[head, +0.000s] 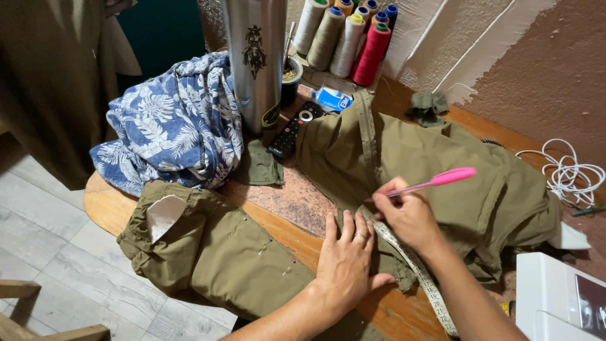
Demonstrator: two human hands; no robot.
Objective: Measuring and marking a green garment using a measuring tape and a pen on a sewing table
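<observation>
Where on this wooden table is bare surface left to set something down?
One bare strip of wooden table runs between the pinned olive garment and the olive trousers under the left hand and right hand. Its back edge is crowded: blue floral cloth, steel flask, black remote, thread cones.

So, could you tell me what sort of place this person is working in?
Most likely a home sewing or tailoring corner: thread cones stand by the wall, a tape measure lies across the olive garment, and the right hand holds a pink pen.
</observation>
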